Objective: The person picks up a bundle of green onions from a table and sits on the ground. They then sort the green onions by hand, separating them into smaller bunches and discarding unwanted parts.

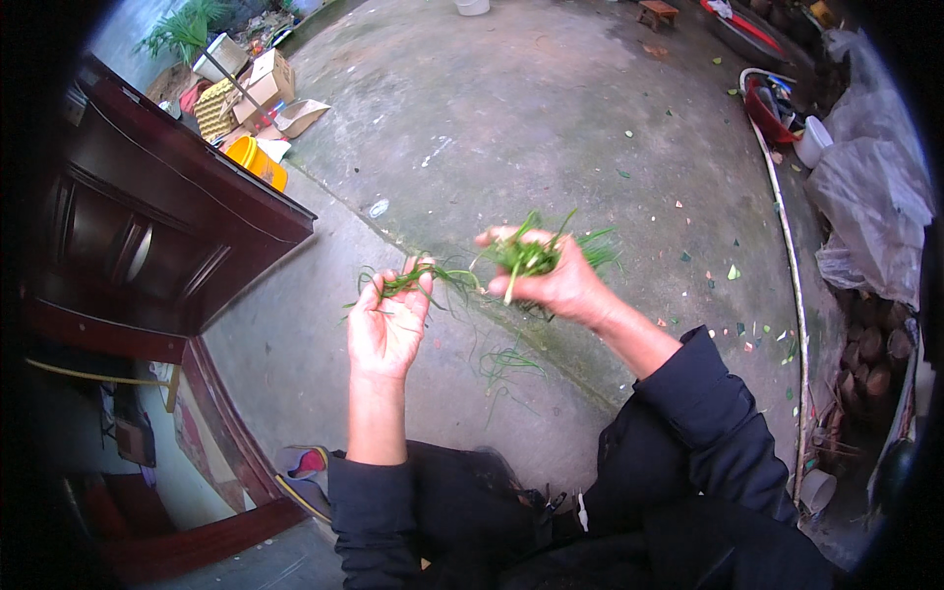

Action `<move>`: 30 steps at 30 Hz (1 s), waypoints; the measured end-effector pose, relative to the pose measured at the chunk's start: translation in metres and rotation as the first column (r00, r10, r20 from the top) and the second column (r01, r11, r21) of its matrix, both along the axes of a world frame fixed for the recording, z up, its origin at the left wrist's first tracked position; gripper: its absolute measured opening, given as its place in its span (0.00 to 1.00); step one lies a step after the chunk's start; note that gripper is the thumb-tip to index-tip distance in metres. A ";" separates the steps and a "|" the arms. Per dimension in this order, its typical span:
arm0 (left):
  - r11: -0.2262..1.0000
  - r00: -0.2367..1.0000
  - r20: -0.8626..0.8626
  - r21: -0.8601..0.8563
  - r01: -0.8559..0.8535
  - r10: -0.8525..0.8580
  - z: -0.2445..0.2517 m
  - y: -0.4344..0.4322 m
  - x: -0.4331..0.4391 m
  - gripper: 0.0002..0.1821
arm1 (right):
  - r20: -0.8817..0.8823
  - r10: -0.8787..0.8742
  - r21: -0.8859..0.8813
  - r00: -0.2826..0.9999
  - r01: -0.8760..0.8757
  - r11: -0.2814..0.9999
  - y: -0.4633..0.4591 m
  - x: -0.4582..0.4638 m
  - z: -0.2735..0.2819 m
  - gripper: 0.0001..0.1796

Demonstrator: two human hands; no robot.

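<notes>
Thin green stalks (413,280), which look like chives or young scallions, lie between the fingertips and thumb of my left hand (387,328). That palm faces up. To the right, my right hand (568,284) grips a thicker bunch of the same greens (531,254), its pale root ends towards me and leaf tips poking out past the knuckles. The bunch is slightly blurred. A few strands bridge the gap between both hands. Below them, loose green leaves (509,361) lie on the concrete floor (457,398).
A dark red wooden door (169,199) stands at left, with a yellow bucket (258,162), a cardboard box (269,77) and a dustpan (301,118) beyond. At right are a long pole (785,228), a red basin (767,114) and plastic sheeting (870,192). A small wooden stool (656,13) stands far off.
</notes>
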State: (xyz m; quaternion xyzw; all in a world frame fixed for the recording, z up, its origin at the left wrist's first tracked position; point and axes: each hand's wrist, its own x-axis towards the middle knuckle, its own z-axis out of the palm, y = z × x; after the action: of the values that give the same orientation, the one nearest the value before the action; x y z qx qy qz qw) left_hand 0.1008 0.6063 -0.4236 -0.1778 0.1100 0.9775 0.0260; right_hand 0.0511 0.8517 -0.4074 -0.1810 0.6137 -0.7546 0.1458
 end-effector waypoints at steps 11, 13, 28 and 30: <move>0.998 0.995 -0.084 -0.029 0.059 -0.061 0.004 0.008 0.005 0.19 | 0.269 -0.053 -0.250 0.962 0.123 0.960 0.031 -0.024 0.007 0.14; 0.999 0.997 -0.075 -0.033 0.030 -0.033 0.008 0.009 0.004 0.19 | 0.165 -0.090 -0.114 0.982 0.110 0.987 0.038 -0.028 0.001 0.16; 1.000 0.999 -0.035 0.018 0.013 -0.012 0.010 0.014 0.007 0.19 | 0.000 0.108 0.190 0.994 -0.106 0.976 0.013 -0.004 0.001 0.13; 1.000 0.999 -0.048 0.022 -0.011 0.012 0.009 0.012 0.006 0.19 | 0.004 0.021 0.043 1.000 -0.021 0.999 0.020 -0.009 0.007 0.10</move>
State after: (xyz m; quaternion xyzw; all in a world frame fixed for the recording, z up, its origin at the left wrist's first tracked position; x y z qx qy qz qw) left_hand 0.1063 0.6188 -0.4148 -0.1544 0.0990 0.9828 0.0197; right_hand 0.0423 0.8715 -0.4009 -0.1829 0.6274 -0.7401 0.1589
